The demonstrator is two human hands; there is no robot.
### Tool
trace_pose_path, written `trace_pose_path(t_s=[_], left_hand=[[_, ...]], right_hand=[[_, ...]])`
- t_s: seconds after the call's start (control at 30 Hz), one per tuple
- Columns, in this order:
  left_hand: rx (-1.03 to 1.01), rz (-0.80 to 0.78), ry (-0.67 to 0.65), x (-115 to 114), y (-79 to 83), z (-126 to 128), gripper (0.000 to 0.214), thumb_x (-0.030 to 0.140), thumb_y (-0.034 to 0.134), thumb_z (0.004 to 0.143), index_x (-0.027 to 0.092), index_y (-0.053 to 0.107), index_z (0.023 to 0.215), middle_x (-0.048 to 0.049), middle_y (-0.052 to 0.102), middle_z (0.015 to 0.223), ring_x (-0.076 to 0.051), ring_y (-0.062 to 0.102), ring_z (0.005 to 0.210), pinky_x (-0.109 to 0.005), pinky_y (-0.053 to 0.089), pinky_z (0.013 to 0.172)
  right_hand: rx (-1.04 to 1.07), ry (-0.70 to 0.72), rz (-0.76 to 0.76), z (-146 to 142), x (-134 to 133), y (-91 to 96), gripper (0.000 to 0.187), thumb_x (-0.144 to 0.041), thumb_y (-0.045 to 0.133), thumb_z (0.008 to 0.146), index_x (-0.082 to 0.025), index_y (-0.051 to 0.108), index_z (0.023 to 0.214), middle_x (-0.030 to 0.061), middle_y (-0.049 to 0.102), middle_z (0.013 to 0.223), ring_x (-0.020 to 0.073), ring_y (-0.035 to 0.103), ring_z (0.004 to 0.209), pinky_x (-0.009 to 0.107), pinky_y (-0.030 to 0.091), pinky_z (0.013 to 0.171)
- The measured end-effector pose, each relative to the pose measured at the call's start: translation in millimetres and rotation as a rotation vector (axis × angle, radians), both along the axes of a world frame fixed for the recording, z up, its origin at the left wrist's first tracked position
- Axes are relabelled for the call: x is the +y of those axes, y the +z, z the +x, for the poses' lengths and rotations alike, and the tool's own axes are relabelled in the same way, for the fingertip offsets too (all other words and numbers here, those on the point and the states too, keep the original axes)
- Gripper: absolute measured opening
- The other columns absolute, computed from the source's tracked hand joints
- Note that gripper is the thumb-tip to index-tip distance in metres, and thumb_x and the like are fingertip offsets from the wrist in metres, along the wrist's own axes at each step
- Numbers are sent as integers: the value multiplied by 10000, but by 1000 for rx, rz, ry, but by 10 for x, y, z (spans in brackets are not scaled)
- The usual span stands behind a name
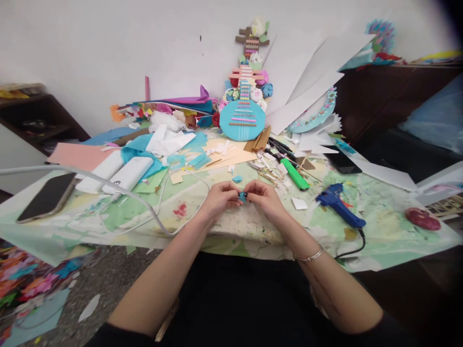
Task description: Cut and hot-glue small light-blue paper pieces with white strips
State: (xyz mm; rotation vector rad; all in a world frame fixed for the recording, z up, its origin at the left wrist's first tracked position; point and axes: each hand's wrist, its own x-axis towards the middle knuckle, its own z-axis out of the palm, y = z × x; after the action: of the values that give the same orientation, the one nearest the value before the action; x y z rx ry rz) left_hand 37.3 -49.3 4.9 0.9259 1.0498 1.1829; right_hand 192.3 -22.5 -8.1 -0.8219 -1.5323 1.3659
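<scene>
Between my fingertips is a small piece of blue paper (242, 196), low over the front middle of the table. My left hand (224, 196) pinches its left side, and my right hand (263, 196) pinches it from the right. Something small and dark shows by the right fingertips; I cannot make out what it is. Just beyond my hands lies another blue paper scrap (237, 179). Further back, a paper-craft stringed instrument (242, 120) with a round blue body and paper flowers leans against the wall.
Right of my hands are a green-handled cutter (294, 174), scissors (271, 174), a blue glue gun (340, 205) and a phone (342, 160). On the left, a white cable (144, 202) loops past power banks (128, 174) and another phone (47, 197). Coloured paper (81, 161) lies behind.
</scene>
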Motion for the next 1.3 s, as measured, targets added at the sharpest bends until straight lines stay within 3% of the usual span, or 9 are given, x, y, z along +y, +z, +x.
trace_pose_path(t_s=[0.3, 0.57, 0.7, 0.87, 1.0, 1.13, 1.3], left_hand=[[87, 141, -82, 14, -75, -76, 56, 95, 611, 639, 123, 601, 686, -6, 635, 600, -120, 632, 541, -213, 495, 543], [309, 254, -173, 7, 7, -128, 39, 124, 578, 682, 139, 593, 714, 7, 623, 572, -114, 606, 531, -226, 486, 558], [407, 336, -159, 9, -34, -150, 91, 116, 556, 696, 141, 616, 760, 4, 622, 575, -113, 590, 543, -224, 471, 565], [549, 521, -86, -12, -88, -180, 161, 101, 537, 722, 132, 675, 797, -38, 668, 730, -135, 625, 660, -253, 504, 660], [540, 519, -91, -48, -84, -205, 228, 111, 558, 733, 127, 674, 929, -74, 705, 844, -170, 665, 776, -299, 538, 755], [517, 493, -114, -107, -63, -231, 437, 85, 572, 711, 135, 591, 1145, -81, 712, 907, -169, 674, 817, -329, 538, 823], [525, 461, -77, -180, -71, -288, 465, 82, 558, 717, 156, 563, 1176, -84, 701, 973, -161, 678, 854, -313, 526, 845]], right_hand=[[3, 69, 22, 20, 14, 6, 88, -158, 643, 665, -173, 598, 739, -15, 627, 712, 117, 573, 665, 260, 436, 656], [6, 84, 19, 33, 33, -22, 112, -190, 678, 685, -177, 598, 762, -10, 632, 740, 125, 592, 693, 274, 458, 691], [-3, 61, 12, 32, 48, -54, 135, -205, 689, 679, -179, 597, 776, -5, 636, 746, 130, 597, 703, 279, 469, 695], [-23, 19, 9, 27, 60, -97, 156, -227, 697, 678, -183, 589, 781, 5, 649, 739, 138, 613, 709, 289, 486, 701], [-42, 6, 20, 29, 50, -106, 153, -238, 685, 694, -188, 584, 797, 14, 657, 758, 147, 630, 731, 299, 500, 724], [-139, 17, 77, 24, 22, -110, 153, -232, 667, 710, -182, 593, 833, 23, 656, 792, 148, 624, 733, 295, 495, 707], [-272, 11, 156, 20, 11, -75, 147, -280, 627, 751, -172, 626, 850, 25, 660, 803, 141, 591, 707, 271, 461, 648]])
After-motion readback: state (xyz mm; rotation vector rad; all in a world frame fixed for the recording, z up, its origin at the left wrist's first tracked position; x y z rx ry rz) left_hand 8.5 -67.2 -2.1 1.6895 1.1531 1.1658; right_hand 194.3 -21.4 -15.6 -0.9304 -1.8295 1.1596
